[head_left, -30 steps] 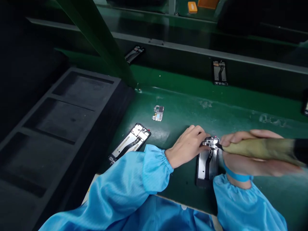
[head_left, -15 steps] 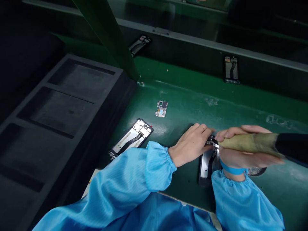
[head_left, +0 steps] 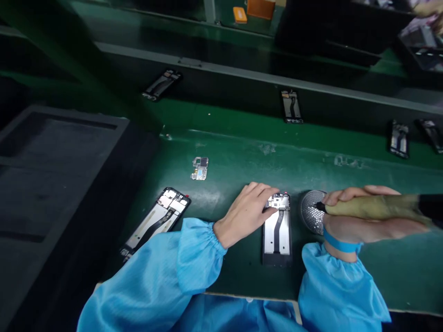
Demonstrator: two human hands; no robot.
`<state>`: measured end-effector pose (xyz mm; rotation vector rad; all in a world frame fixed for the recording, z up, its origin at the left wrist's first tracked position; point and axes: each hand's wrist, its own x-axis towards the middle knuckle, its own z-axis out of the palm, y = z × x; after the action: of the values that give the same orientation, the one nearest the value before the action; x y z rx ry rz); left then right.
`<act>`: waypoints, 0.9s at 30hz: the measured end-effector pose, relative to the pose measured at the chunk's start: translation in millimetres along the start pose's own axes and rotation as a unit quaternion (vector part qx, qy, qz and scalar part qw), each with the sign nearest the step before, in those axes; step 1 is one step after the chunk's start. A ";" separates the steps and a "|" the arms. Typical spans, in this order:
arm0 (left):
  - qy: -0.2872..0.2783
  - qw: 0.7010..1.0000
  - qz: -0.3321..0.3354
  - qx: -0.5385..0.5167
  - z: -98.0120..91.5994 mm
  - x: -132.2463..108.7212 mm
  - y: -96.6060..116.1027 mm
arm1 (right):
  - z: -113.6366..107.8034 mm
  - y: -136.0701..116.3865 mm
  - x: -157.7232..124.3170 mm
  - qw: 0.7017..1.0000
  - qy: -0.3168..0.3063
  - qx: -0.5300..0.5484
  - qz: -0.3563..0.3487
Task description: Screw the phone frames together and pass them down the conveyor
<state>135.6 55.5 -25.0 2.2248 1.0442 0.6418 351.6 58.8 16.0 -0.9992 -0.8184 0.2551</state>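
Observation:
An opened phone frame (head_left: 277, 230) lies on the green bench near the front edge. My left hand (head_left: 244, 212) rests on the bench with its fingertips pressing the top left of that frame. My right hand (head_left: 360, 216) grips a yellowish electric screwdriver (head_left: 377, 206) held almost level. Its dark tip sits over a round perforated metal dish (head_left: 311, 211) just right of the frame. Both arms wear blue sleeves, and a blue band circles the right wrist.
A second opened phone frame (head_left: 156, 220) lies at the left, with a small circuit board (head_left: 200, 168) beyond it. A dark foam tray (head_left: 51, 184) fills the left side. Several more phone frames (head_left: 291, 106) lie on the belt behind.
The screwdriver tip has moved right, off the top of the phone frame and over the perforated dish, which is now uncovered. My left hand stays on the frame. The view has shifted.

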 end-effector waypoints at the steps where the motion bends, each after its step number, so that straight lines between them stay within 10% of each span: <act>1: -0.002 1.000 0.000 0.004 0.2 0.2 0.2 | -5.4 4.0 2.3 1.000 -0.011 -0.005 0.021; 27: 0.012 1.000 0.018 0.009 1.3 -3.4 0.5 | -17.2 19.4 3.9 0.998 -0.035 0.014 0.054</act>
<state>134.7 52.2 -26.2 2.2605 1.0278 0.6790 369.8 60.2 -2.9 -1.0137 -0.8232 0.3958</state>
